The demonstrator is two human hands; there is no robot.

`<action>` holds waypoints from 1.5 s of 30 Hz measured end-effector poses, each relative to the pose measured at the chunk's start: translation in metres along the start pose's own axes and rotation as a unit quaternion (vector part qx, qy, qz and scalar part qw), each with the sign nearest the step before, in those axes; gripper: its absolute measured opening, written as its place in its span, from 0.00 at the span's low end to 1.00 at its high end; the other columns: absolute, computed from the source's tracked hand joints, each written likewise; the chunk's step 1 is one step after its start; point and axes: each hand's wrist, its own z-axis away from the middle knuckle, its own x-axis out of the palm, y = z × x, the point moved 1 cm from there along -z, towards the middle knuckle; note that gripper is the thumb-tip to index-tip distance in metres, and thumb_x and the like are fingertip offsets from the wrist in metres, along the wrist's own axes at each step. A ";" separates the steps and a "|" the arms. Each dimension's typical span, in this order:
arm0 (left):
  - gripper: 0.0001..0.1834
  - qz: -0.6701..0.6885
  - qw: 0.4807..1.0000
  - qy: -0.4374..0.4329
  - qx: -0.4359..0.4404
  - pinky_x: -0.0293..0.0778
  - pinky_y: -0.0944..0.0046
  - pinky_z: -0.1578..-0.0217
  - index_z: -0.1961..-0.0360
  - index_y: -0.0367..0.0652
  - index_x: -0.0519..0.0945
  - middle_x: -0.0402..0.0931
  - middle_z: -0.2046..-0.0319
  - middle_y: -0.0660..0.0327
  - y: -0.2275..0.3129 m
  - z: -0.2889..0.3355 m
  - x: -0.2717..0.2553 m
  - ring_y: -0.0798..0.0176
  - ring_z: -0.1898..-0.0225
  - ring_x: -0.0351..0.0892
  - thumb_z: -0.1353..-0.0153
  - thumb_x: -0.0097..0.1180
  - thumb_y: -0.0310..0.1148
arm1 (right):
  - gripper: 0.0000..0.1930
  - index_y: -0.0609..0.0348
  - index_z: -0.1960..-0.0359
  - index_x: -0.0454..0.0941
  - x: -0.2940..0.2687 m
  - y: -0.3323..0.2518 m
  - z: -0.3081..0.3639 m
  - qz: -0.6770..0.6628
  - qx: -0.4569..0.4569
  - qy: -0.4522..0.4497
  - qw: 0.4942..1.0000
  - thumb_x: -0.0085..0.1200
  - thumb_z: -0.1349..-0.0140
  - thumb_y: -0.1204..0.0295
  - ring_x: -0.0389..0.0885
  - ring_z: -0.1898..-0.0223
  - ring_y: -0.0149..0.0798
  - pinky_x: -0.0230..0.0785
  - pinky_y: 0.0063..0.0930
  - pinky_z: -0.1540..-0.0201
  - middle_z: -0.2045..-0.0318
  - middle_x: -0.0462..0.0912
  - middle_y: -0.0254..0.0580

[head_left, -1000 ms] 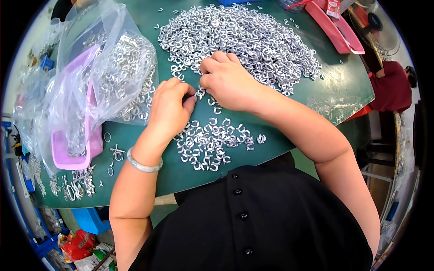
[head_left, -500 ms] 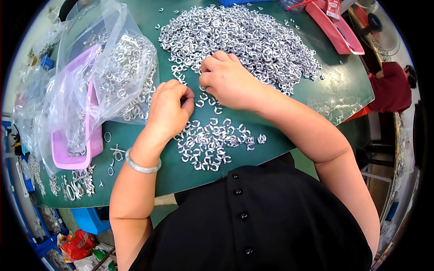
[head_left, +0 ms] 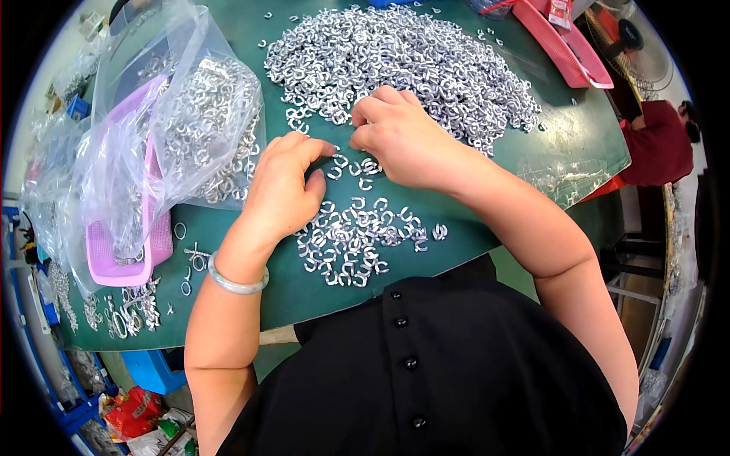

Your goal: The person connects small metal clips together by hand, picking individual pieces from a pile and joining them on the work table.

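Observation:
A large heap of small silvery U-shaped metal pieces (head_left: 411, 68) covers the far middle of the green table (head_left: 456, 220). My left hand (head_left: 283, 178) rests left of a few scattered pieces, its index finger stretched out to one of them and its thumb held apart. At the heap's near edge, my right hand (head_left: 403, 137) is closed with its fingers curled downward. Whatever lies between those fingertips is hidden. Nearer to me is a smaller spread of the same U-shaped pieces (head_left: 353, 239).
Clear plastic bags of metal parts (head_left: 213, 121) lean over a lilac basket (head_left: 122, 273) on the left. Loose rings and fittings (head_left: 137, 304) lie before it. A pink basket (head_left: 559, 49) stands far right; beyond the table's right edge is a person in dark red (head_left: 660, 144).
My right hand has shifted a little to the right, away from my left. The left index finger has stretched out, and its thumb has parted from it. More loose pieces show between the hands.

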 end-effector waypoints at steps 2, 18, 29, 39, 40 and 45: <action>0.18 -0.015 0.999 0.011 0.027 0.70 0.57 0.51 0.57 0.40 0.81 0.76 0.60 0.55 0.001 0.000 0.001 0.51 0.55 0.74 0.51 0.54 0.18 | 0.09 0.55 0.68 0.84 -0.002 0.000 0.004 -0.003 0.001 -0.006 1.000 0.57 0.51 0.78 0.71 0.50 0.43 0.62 0.37 0.49 0.57 0.77 0.37; 0.14 -0.036 0.990 -0.012 0.134 0.65 0.55 0.49 0.59 0.43 0.83 0.75 0.59 0.59 0.009 0.000 0.013 0.53 0.53 0.72 0.51 0.63 0.24 | 0.03 0.55 0.74 0.83 0.001 -0.006 0.025 0.003 -0.033 0.058 0.998 0.60 0.51 0.72 0.70 0.49 0.43 0.61 0.39 0.46 0.57 0.76 0.38; 0.11 -0.003 0.994 -0.012 0.111 0.65 0.56 0.52 0.66 0.43 0.82 0.74 0.64 0.60 0.006 0.001 0.010 0.54 0.57 0.73 0.54 0.63 0.25 | 0.02 0.56 0.74 0.81 0.006 -0.005 0.028 -0.081 -0.014 0.080 0.993 0.57 0.48 0.75 0.69 0.48 0.44 0.59 0.41 0.45 0.55 0.76 0.39; 0.12 0.003 0.995 0.021 0.102 0.65 0.56 0.51 0.63 0.41 0.82 0.75 0.62 0.60 0.004 0.002 0.014 0.54 0.54 0.72 0.51 0.64 0.27 | 0.03 0.54 0.71 0.81 0.005 0.000 0.024 -0.141 0.050 0.092 0.984 0.56 0.45 0.75 0.69 0.49 0.45 0.59 0.43 0.44 0.55 0.77 0.36; 0.12 0.003 0.995 0.021 0.102 0.65 0.56 0.51 0.63 0.41 0.82 0.75 0.62 0.60 0.004 0.002 0.014 0.54 0.54 0.72 0.51 0.64 0.27 | 0.03 0.54 0.71 0.81 0.005 0.000 0.023 -0.148 0.055 0.088 0.984 0.56 0.45 0.75 0.69 0.48 0.45 0.59 0.43 0.44 0.55 0.77 0.36; 0.17 0.012 0.995 0.021 0.093 0.65 0.56 0.50 0.59 0.41 0.82 0.75 0.60 0.59 0.007 0.002 0.013 0.54 0.54 0.72 0.51 0.67 0.31 | 0.03 0.54 0.70 0.82 0.004 -0.001 0.021 -0.175 0.062 0.072 0.980 0.56 0.45 0.75 0.69 0.48 0.46 0.58 0.43 0.44 0.54 0.77 0.36</action>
